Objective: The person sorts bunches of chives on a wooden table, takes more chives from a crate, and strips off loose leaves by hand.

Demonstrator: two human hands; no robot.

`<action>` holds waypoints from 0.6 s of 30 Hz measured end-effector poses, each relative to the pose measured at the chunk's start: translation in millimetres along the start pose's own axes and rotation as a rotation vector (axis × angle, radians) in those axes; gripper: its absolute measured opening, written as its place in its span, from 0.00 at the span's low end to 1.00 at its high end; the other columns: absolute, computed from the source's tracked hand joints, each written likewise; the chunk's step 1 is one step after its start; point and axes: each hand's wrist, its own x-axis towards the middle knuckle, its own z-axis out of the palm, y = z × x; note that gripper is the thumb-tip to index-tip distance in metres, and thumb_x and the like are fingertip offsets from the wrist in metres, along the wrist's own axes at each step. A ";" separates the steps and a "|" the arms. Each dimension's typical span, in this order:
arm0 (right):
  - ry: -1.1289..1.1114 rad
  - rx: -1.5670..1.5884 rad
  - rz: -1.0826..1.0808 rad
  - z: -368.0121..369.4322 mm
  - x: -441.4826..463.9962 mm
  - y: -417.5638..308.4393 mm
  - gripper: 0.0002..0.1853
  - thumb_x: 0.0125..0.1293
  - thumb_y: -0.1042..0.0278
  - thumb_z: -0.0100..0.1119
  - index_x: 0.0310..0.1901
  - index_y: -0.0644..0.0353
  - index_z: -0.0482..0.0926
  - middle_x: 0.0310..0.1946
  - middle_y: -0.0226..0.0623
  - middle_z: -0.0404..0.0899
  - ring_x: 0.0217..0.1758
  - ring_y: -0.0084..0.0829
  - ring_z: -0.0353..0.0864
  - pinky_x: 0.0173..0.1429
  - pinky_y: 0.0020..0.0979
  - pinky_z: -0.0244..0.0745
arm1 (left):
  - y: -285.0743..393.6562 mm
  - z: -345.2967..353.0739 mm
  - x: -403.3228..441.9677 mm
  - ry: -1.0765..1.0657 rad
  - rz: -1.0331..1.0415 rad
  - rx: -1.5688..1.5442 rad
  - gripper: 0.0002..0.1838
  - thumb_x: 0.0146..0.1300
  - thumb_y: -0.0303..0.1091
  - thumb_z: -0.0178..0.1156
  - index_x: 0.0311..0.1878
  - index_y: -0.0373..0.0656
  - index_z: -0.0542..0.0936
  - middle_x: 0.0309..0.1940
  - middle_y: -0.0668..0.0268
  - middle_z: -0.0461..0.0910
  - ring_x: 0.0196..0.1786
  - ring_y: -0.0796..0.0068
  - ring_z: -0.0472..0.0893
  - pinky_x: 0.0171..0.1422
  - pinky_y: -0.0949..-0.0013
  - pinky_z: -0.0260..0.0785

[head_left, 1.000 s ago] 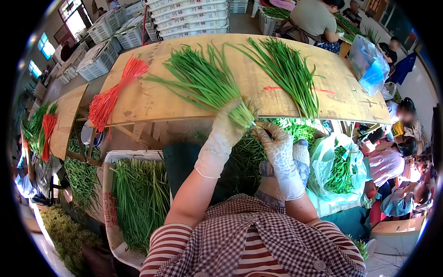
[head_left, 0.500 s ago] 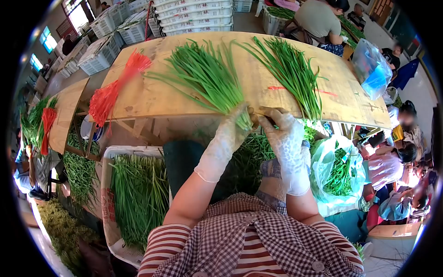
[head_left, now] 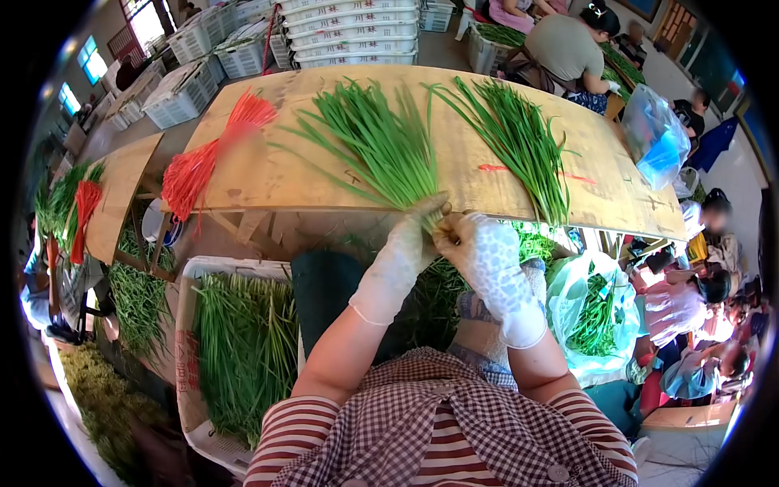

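A fanned bunch of garlic chives has its leaves over the wooden table and its pale stems toward me. My left hand, in a whitish glove, is closed around the lower stems. Close beside it, my gloved right hand has its fingers curled in and pressed to the stem ends at the table's near edge. Exactly what lies between the right fingertips is partly hidden. Another bunch of garlic chives lies flat on the table to the right.
Red ties hang over the left end of the wooden table. A crate of chives stands at my lower left, a plastic bag of greens at my right. A clear bag sits on the far right corner. Several people work nearby.
My right hand has turned, its fingers curling inward and closing up against the stem ends. The bunch in my left hand has tilted more upright. The view has shifted slightly.
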 end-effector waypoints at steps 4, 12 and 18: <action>-0.002 0.296 0.216 -7.2 4.1 14.4 0.41 0.47 0.46 0.73 0.55 0.70 0.71 0.34 0.52 0.82 0.36 0.46 0.84 0.40 0.38 0.79 | -17.7 -7.9 -9.1 0.097 -0.047 0.077 0.10 0.67 0.34 0.54 0.46 0.39 0.76 0.34 0.64 0.79 0.33 0.70 0.80 0.35 0.68 0.76; -0.409 0.209 0.305 55.1 -17.8 1.4 0.59 0.48 0.70 0.71 0.73 0.67 0.35 0.72 0.63 0.47 0.71 0.54 0.59 0.69 0.36 0.65 | -99.9 -44.3 -30.5 -0.053 -0.043 0.858 0.22 0.60 0.34 0.63 0.55 0.36 0.74 0.47 0.59 0.79 0.51 0.68 0.78 0.54 0.64 0.72; -0.331 0.182 0.313 53.6 -48.3 16.1 0.57 0.47 0.79 0.62 0.74 0.63 0.34 0.64 0.63 0.61 0.58 0.56 0.73 0.56 0.42 0.75 | -107.7 -77.7 -31.5 -0.419 0.023 1.350 0.23 0.59 0.34 0.64 0.56 0.36 0.74 0.47 0.59 0.79 0.54 0.69 0.77 0.58 0.66 0.69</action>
